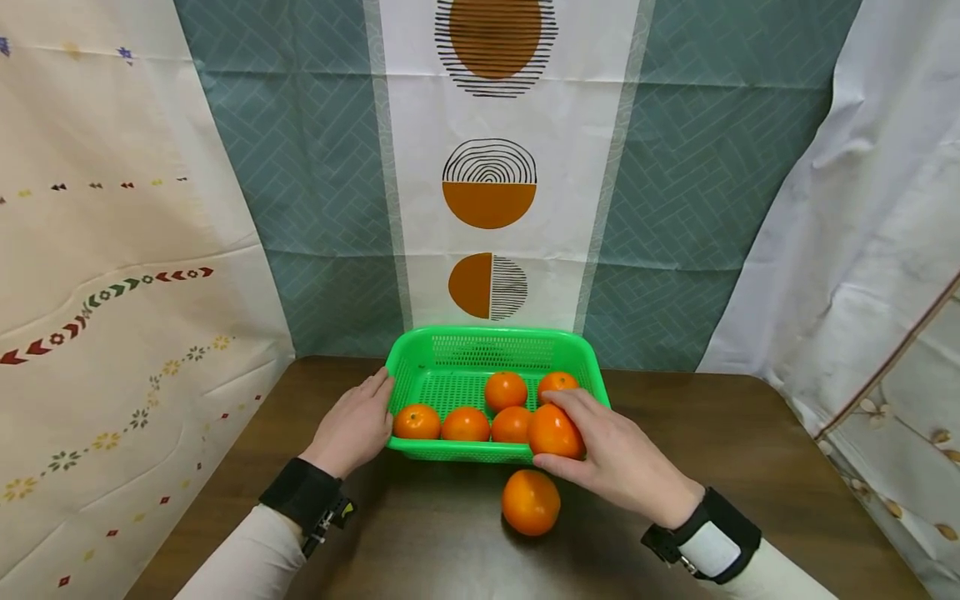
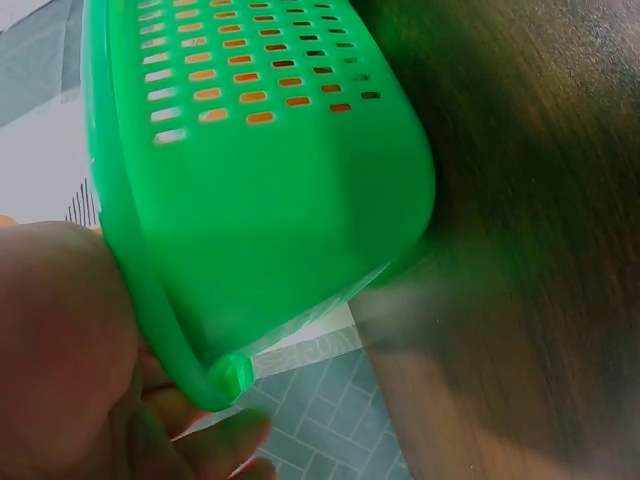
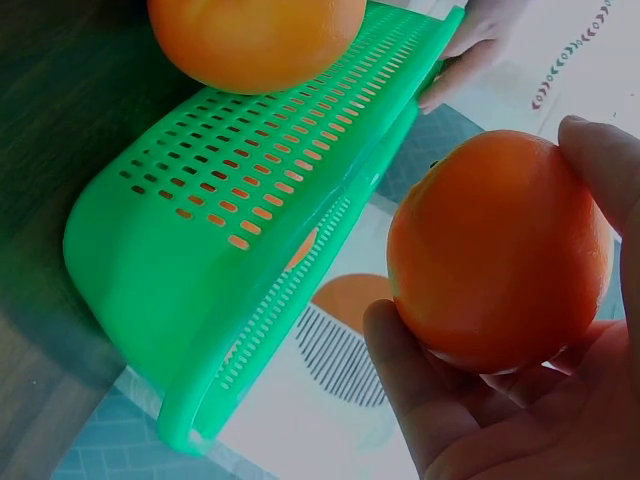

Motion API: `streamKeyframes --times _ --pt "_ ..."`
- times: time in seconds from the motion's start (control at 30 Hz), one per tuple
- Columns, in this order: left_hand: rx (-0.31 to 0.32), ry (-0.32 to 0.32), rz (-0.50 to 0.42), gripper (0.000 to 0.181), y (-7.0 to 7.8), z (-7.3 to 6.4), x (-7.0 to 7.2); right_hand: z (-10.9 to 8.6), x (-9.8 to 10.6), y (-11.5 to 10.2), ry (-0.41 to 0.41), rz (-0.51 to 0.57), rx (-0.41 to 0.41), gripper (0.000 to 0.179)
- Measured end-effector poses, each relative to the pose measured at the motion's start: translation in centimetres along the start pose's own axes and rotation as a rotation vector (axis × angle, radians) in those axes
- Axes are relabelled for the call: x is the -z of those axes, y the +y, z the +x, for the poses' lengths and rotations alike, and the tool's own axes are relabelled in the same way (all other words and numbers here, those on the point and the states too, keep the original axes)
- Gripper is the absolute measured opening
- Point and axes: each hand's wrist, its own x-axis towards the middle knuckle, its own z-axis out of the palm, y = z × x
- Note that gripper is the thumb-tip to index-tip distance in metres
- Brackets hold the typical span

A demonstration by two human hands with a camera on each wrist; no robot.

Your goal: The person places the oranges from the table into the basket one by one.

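Note:
In the head view my right hand [image 1: 618, 450] holds a smooth, shiny orange [image 1: 556, 432] over the front right corner of a green plastic basket [image 1: 480, 451]. Thumb and fingers grip this orange [image 3: 500, 250] from its sides in the right wrist view, clear of the rim. My left hand [image 1: 354, 423] rests at the basket's left rim, its fingers extended along that side. Its fingers [image 2: 215, 440] show past the basket corner in the left wrist view. Several oranges [image 1: 467, 424] lie inside the basket, mostly along the front and right.
One more orange [image 1: 531, 502] sits on the dark wooden table [image 1: 442, 533] just in front of the basket. Behind the table hangs a patterned cloth [image 1: 330, 208], close to the basket's back. Pale curtains [image 1: 112, 333] enclose the left and right sides.

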Motion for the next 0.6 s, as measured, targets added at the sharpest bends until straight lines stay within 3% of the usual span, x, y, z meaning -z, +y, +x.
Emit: streamKeyframes --times 0.17,0.4,0.5,0.6 --pt "-0.016 0.013 -0.008 0.054 0.0 0.2 -0.2 -0.1 0.0 0.2 -0.003 0.001 -0.005 0.075" --pt "-0.057 0.080 0.050 0.049 0.2 0.0 -0.3 -0.3 0.0 0.3 0.011 0.001 0.002 0.075" --pt "-0.127 0.087 0.020 0.049 0.4 0.1 -0.6 -0.3 0.0 0.3 0.013 0.001 0.001 0.075" --pt "-0.238 0.073 -0.053 0.055 0.8 0.1 -1.1 -0.4 -0.1 0.4 0.016 0.002 -0.001 0.075"
